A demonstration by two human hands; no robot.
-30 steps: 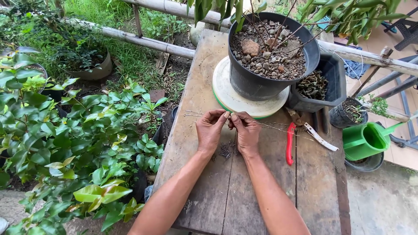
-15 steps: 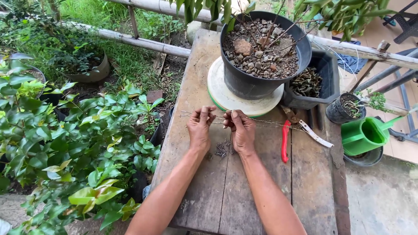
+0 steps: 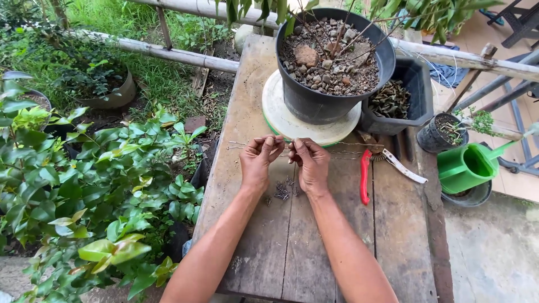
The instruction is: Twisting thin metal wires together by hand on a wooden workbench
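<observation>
Thin wire (image 3: 348,155) pinched between both hands' fingers (image 3: 292,147)

Bare planks (image 3: 314,247) nr edge; ahead, pot (image 3: 331,90), pruners (image 3: 365,177) rt.

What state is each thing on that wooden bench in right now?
Left hand: pinching the thin twig.
Right hand: pinching it too.
Thin twig: held level above the bench.
Pruning shears: lying flat, untouched.
Big black pot: upright on a round turntable.

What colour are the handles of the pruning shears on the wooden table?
One handle of the pruning shears is red, the other white, seen in the head view.
</observation>
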